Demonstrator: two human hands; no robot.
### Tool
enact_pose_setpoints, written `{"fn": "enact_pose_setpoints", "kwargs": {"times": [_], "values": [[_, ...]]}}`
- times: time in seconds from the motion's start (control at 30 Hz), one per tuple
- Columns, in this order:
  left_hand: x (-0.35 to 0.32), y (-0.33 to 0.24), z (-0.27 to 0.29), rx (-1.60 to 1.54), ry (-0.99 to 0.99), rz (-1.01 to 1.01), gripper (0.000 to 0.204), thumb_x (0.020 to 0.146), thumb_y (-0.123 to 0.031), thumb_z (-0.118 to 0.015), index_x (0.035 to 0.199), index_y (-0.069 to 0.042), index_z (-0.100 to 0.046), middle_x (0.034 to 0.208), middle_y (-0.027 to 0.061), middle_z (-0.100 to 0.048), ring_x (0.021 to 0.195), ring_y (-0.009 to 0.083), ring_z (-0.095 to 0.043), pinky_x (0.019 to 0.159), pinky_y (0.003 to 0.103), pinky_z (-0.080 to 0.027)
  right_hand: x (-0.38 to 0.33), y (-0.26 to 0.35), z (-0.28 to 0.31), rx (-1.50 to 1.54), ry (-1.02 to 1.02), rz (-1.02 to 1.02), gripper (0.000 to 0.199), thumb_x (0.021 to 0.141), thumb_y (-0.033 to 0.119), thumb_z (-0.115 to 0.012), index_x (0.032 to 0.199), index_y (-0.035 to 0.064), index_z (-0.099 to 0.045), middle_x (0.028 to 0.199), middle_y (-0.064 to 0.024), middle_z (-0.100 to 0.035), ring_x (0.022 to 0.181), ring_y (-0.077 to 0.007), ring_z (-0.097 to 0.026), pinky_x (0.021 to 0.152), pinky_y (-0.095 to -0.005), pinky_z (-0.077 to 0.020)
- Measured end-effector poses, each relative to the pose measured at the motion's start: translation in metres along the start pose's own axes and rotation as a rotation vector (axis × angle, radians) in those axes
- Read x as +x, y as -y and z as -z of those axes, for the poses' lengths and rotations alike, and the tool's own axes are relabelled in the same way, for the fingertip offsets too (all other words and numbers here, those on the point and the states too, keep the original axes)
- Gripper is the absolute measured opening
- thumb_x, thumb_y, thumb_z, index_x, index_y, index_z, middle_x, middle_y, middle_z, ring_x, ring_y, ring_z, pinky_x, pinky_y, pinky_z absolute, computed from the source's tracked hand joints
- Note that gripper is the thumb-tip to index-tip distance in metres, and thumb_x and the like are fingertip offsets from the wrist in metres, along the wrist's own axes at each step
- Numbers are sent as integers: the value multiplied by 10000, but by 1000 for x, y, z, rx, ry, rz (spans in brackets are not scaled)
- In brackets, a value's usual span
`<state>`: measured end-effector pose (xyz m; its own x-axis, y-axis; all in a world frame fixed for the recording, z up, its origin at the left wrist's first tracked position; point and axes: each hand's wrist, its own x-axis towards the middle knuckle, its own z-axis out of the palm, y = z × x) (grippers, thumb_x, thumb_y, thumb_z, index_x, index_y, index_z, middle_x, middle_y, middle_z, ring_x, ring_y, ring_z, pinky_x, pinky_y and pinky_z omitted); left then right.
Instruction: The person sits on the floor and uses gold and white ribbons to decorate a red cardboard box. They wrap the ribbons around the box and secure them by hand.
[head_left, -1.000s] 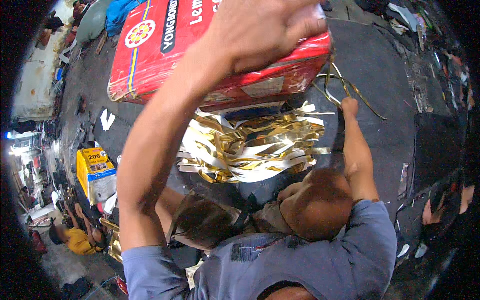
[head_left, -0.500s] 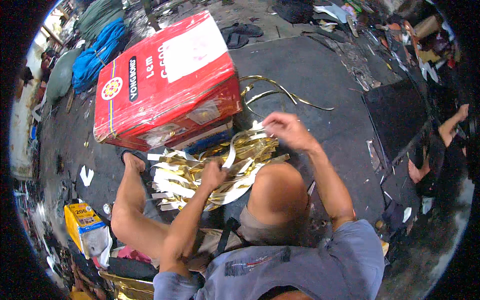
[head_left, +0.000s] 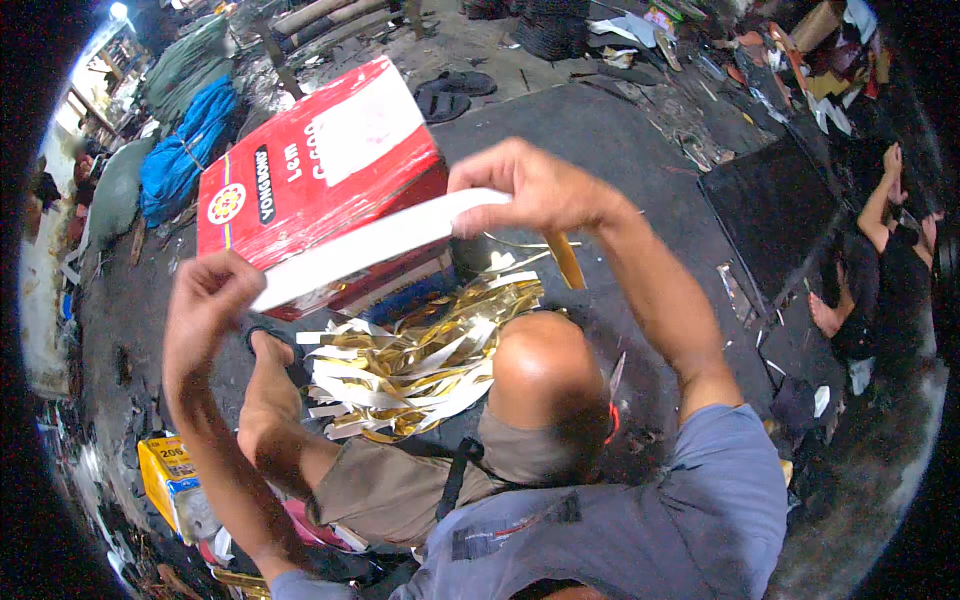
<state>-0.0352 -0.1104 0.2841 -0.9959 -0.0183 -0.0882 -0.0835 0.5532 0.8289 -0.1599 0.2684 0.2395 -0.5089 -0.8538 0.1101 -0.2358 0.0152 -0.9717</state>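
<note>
A long strip (head_left: 365, 247), white on the side facing me, is stretched between my two hands in front of the red box. My left hand (head_left: 212, 298) pinches its near-left end. The other end is gripped by my right hand (head_left: 525, 190), higher up and farther right; a gold tail of material hangs below that hand. Under the strip, between my legs, lies a loose heap of gold and white strips (head_left: 400, 375). The red carton (head_left: 300, 180) stands just beyond the heap, partly covered by the strip.
Black sandals (head_left: 455, 95) lie behind the carton. A blue bundle (head_left: 190, 150) is at far left, and a yellow box (head_left: 170, 480) at near left. Red-handled scissors (head_left: 613, 410) lie beside my right knee. Another person (head_left: 880, 250) sits at the right, near a black panel (head_left: 770, 215).
Both hands have risen from the heap and moved apart, my left hand leftward. A strip is now drawn taut between them. The view has shifted slightly.
</note>
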Motion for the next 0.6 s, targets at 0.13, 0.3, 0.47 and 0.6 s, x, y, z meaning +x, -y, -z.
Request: {"fn": "enact_pose_setpoints", "kwargs": {"times": [0.13,0.3,0.47,0.6], "values": [[28,21,91,199,-182,-49,198,899,-241,-681,771,-92,-648,659,-64,-555,557,40,-455,493,244,-331,51,34,43,-213,-139,-93,231,969,292,-737,1007,65,-723,833,48,-654,770,-42,-578,638,-242,-478],[62,50,119,1123,-670,-10,130,799,-132,-693,900,-57,-725,912,160,-712,779,325,-673,682,462,-528,122,14,67,-683,-172,-13,210,932,234,-724,957,26,-732,806,-15,-715,684,-83,-621,619,-280,-509],[148,11,-39,230,-591,-648,539,747,-149,-858,1254,-65,-696,1174,128,-712,1109,263,-659,962,386,-530,144,-5,36,-1034,-454,7,330,777,315,-821,975,64,-741,868,-106,-754,845,-260,-737,750,-388,-562],[162,-32,-117,-123,-205,-379,375,889,-169,-747,1217,0,-676,1033,158,-737,916,223,-698,835,372,-561,127,0,32,-1026,-541,-3,280,816,280,-814,1003,86,-738,870,-110,-748,805,-260,-730,730,-382,-558]]}}
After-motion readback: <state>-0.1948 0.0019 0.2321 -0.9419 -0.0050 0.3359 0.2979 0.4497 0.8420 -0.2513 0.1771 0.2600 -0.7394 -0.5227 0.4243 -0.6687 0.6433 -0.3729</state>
